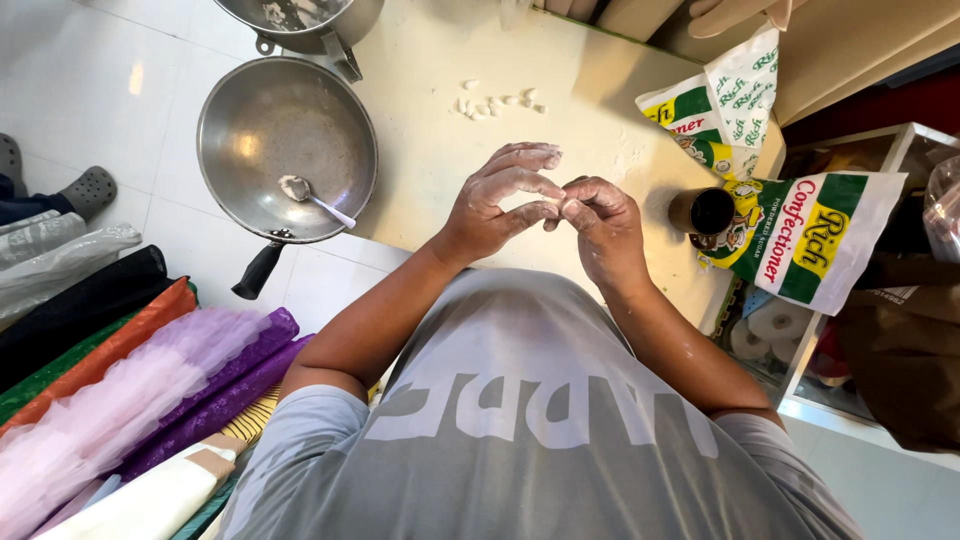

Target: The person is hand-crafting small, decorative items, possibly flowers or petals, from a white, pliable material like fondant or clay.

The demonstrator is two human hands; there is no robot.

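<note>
Dough [556,207], a small pale bit of it, sits pinched between the fingertips of both my hands, held above the cream table [430,60] just in front of my chest. From the head view, my left hand [497,203] is dusted white with flour, its thumb and forefinger closed on the piece from the left while the other fingers fan out above. My right hand [603,222] meets it from the other side, fingers curled in tight and closed on the same bit, so the two hands touch at the fingertips.

Farther out on the table lies a loose cluster of small white pieces [497,101], well apart from my hands. At the left edge of the table a metal pan [287,148] with a black handle holds a spoon [312,198] with a lump of something pale on it; a second metal pot [300,20] stands just beyond it, partly cut off by the frame. To my right a dark round cup [703,211] stands beside a green, white and yellow bag [810,238], with another bag of the same kind [725,108] behind it. Rolls of coloured fabric [130,380] lie on the floor to my left. My grey shirt [530,430] fills the bottom of the view.
</note>
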